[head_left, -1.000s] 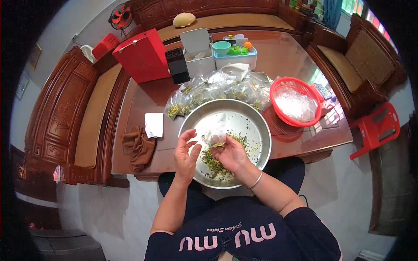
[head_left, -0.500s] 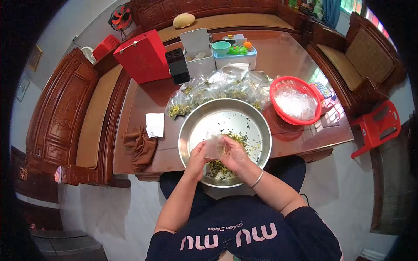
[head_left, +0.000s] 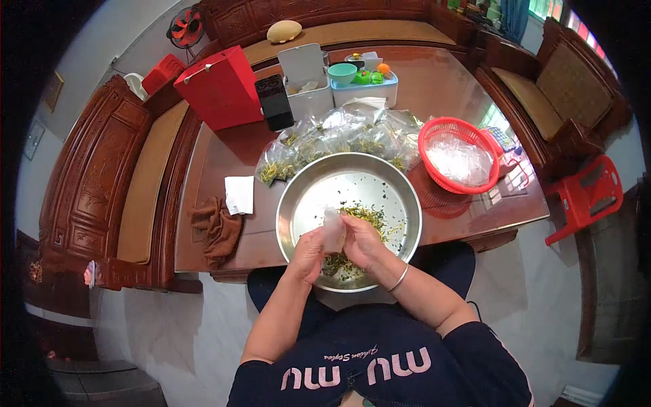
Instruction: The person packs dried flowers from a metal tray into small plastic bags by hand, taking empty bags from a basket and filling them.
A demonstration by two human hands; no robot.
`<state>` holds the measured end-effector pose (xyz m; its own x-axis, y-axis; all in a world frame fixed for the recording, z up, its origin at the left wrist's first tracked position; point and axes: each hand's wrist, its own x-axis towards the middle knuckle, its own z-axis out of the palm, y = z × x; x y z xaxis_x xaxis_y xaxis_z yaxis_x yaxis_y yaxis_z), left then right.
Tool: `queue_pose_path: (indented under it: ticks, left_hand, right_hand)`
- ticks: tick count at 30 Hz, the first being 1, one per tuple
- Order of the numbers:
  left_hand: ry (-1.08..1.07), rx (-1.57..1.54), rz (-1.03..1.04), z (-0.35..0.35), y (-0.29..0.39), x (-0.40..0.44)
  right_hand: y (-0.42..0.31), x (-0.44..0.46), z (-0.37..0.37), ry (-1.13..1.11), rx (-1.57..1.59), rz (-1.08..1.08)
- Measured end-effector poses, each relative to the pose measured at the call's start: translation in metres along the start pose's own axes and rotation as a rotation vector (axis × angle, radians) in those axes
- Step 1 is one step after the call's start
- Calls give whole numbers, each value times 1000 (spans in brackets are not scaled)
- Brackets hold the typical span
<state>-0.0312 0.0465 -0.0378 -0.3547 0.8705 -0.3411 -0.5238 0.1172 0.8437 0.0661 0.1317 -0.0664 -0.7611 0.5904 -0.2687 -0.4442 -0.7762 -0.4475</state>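
Note:
Over a wide round metal basin (head_left: 298, 207), my left hand (head_left: 308, 255) and my right hand (head_left: 364, 243) hold a small translucent plastic bag (head_left: 333, 230) between them. Fingers of both hands are pinched on its sides, and its contents are too unclear to tell. Loose dried yellow and dark green herb bits (head_left: 371, 216) lie in the basin below and beside my hands. Just behind the basin rim lie several clear bags (head_left: 339, 139) with similar dried herbs inside.
A red plastic basket (head_left: 461, 163) filled with clear plastic bags stands right of the basin. To the left lie a brown cloth (head_left: 218, 230) and a white paper (head_left: 239, 195). Farther back are a black phone (head_left: 274, 102), a red bag (head_left: 218, 88) and a lidded box (head_left: 308, 81).
The plastic bag has turned and looks narrower and more bunched between my fingers. My hands have shifted slightly while staying over the basin.

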Motion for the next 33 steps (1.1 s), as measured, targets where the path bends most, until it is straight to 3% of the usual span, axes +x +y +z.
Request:
queue_pose_path:
  ticks: [4,9,13,14,18,23,28,33]
  left_hand:
    - [-25,41,-24,-7,1,2]
    - [-175,-217,-176,-10,6,1]
    - [-357,-366,-227,-13,3,2]
    - [-357,-370,-224,-13,2,2]
    - [-127,-329,-137,-9,-2,0]
    - [-22,-363,-95,-6,-7,1]
    - [-32,-380,-73,-8,-12,1]
    - [-139,-517,-64,-11,-17,0]
  right_hand:
    - [-4,-4,6,40,2,7]
    - [-8,-4,-3,16,-211,-29]
    - [-25,-2,-8,-60,-809,-83]
    - [-28,-3,-9,-61,-813,-81]
    - [-42,-7,-13,-119,-1734,-689]
    - [-70,-28,16,19,-1356,-628]
    - [-79,-33,34,-71,-1476,-925]
    - [-85,-27,36,-75,-1525,-860]
